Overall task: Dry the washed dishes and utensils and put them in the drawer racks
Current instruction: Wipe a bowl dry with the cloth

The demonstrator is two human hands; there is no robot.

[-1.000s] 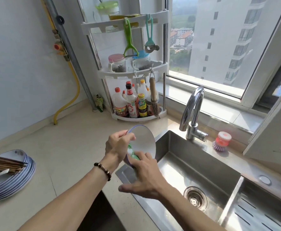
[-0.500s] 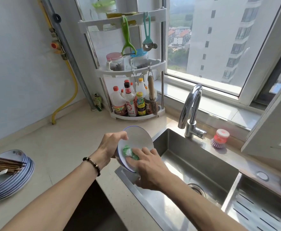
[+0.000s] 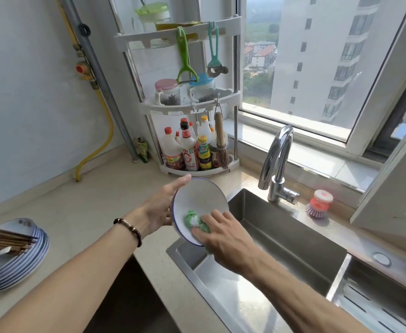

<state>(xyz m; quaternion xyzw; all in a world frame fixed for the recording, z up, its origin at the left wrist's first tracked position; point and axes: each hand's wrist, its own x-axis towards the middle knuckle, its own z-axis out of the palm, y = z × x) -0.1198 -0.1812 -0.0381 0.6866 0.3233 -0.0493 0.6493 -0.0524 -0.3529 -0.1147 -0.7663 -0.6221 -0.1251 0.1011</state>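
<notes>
**Observer:** Where is the piece you are working on?

**Operator:** I have the round white plate with the thin blue rim (image 3: 200,203) tilted on edge above the near corner of the stainless steel sink (image 3: 293,239). My left hand (image 3: 160,210) braces it from behind, fingers straight along the rim. My right hand (image 3: 221,239) presses a crumpled green cloth (image 3: 192,219) onto the lower face, fingers curled over it.

**Observer:** How would you do it well?

**Operator:** I'd turn the plate with the left hand while wiping in arcs out to the rim, then do the back. I'd keep it over the sink for drips. The stack of blue-rimmed plates (image 3: 16,265) under the brown chopsticks (image 3: 4,239) waits well apart on the left.
</notes>
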